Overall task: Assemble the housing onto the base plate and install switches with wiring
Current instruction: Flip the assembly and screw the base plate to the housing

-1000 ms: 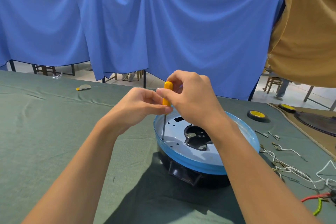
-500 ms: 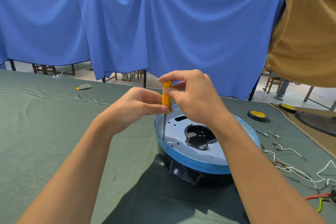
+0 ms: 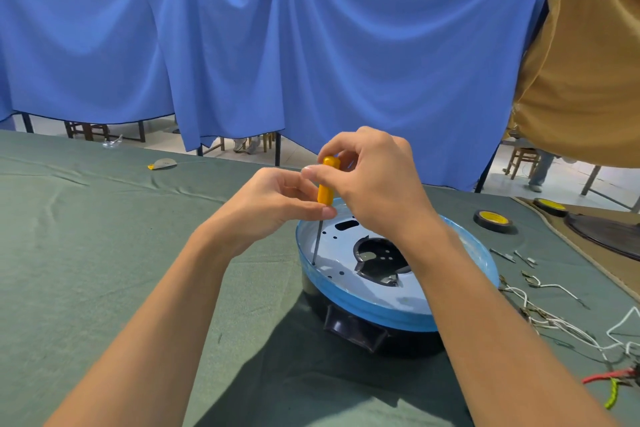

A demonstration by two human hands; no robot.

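orange plastic catches the eye first: the handle of a screwdriver [image 3: 326, 185] stands nearly upright over the left side of the round light-blue base plate [image 3: 349, 288], its thin metal shaft running down to a spot just inside the plate's raised rim. the right hand [image 3: 377, 187] is curled over the top of the handle, thumb and fingertips pinching it, and the left hand [image 3: 273, 204] pinches the handle's lower end between thumb and fingers. the plate sits on top of the black housing [image 3: 356, 329], which rests on the green cloth-covered table [image 3: 104, 253] with a blocky black part jutting toward the person. a large irregular cut-out, a slot and several small holes show in the plate. to the right on the cloth lies a tangle of white wires [image 3: 554, 322], red and green wires [image 3: 613, 378] at the far edge, a few small metal pieces [image 3: 512, 256], and a black tape roll [image 3: 493, 219] with a yellow core farther back. blue drapes [image 3: 311, 62] hang behind the table, a tan drape [image 3: 581, 80] at the right
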